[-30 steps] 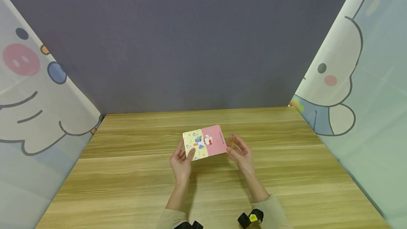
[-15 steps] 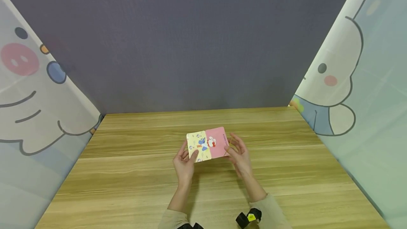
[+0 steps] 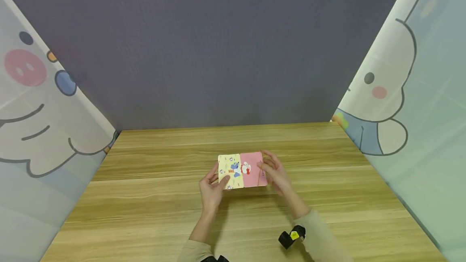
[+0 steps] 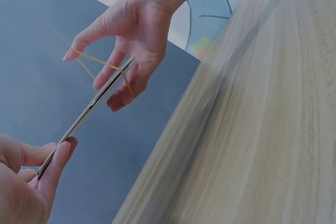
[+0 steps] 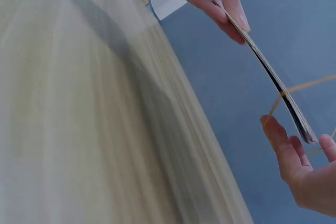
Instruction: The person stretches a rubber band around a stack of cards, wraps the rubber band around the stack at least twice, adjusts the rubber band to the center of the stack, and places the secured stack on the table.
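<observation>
A small thin notebook (image 3: 251, 178), its cover half yellow and half pink with cartoon animals, is held above the table. My left hand (image 3: 211, 193) pinches its yellow end, thumb on top and fingers beneath. At the pink end is my right hand (image 3: 279, 177), with a thin orange-yellow rubber band (image 3: 259, 179) hooked over its thumb and fingers. In the left wrist view the stretched rubber band (image 4: 94, 59) spans both sides of the notebook (image 4: 79, 121). Edge on, the notebook (image 5: 265, 66) shows layered pages in the right wrist view, and the band crosses it near that end.
The wood-grain table (image 3: 145, 201) extends below and around both hands. A dark grey panel (image 3: 225, 51) rises behind it. Cartoon-printed curtains stand at the left (image 3: 43, 132) and right (image 3: 429, 132).
The notebook has shifted right and slightly toward the person, and turned nearly level. The right hand, formerly beyond the pink end, now overlaps it, with the rubber band drawn over that end.
</observation>
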Tool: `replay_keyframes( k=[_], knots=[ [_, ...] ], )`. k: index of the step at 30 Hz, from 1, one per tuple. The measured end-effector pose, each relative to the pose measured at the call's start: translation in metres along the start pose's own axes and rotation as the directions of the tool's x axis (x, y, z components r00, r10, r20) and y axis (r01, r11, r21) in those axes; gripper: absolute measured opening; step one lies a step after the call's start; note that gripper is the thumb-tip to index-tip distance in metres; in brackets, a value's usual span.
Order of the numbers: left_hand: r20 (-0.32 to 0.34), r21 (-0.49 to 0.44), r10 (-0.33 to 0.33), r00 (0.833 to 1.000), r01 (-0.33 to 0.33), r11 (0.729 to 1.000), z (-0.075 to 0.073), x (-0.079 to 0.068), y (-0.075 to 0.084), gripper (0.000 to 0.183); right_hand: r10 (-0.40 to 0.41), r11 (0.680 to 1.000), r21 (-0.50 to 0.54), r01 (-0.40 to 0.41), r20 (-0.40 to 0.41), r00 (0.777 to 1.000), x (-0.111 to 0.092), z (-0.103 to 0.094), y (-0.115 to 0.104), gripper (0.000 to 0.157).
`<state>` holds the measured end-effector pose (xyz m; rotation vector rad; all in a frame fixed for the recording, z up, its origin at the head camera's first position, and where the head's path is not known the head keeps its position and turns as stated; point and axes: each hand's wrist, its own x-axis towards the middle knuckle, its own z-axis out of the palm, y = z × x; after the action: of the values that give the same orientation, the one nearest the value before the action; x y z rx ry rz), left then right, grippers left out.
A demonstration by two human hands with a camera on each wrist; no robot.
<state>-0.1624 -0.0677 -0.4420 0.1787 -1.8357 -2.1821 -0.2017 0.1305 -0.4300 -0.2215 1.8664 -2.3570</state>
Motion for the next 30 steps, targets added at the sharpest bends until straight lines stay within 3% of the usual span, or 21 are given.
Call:
replay_keyframes(
  k=[6, 11, 17, 20, 26, 30],
  knots=[
    [0.016, 0.04, 0.002, 1.0, -0.003, 0.999, -0.002, 0.0, 0.002, 0.048, 0.073, 0.996, -0.047, -0.069, 0.094, 0.993, 0.016, -0.01, -0.015, 0.071],
    [0.051, 0.053, 0.002, 0.999, -0.005, 0.999, -0.004, 0.0, 0.001, 0.047, 0.103, 0.994, -0.053, -0.097, 0.127, 0.986, 0.03, -0.017, -0.025, 0.068],
    [0.108, 0.021, -0.011, 0.994, 0.008, 1.0, -0.005, -0.001, 0.001, 0.049, 0.115, 0.993, -0.018, -0.114, 0.158, 0.981, 0.043, -0.023, -0.034, 0.069],
    [0.135, 0.043, -0.022, 0.991, 0.017, 0.999, -0.004, -0.005, 0.012, 0.048, 0.116, 0.993, 0.001, -0.118, 0.168, 0.979, 0.048, -0.025, -0.039, 0.069],
    [0.174, 0.084, -0.034, 0.984, 0.019, 0.996, -0.006, -0.003, 0.004, 0.048, 0.123, 0.986, 0.09, -0.141, 0.189, 0.974, 0.055, -0.025, -0.049, 0.071],
    [0.199, 0.066, -0.028, 0.98, 0.016, 0.998, -0.007, -0.002, 0.0, 0.048, 0.117, 0.983, 0.122, -0.138, 0.165, 0.979, 0.057, -0.024, -0.053, 0.064]
  ],
)
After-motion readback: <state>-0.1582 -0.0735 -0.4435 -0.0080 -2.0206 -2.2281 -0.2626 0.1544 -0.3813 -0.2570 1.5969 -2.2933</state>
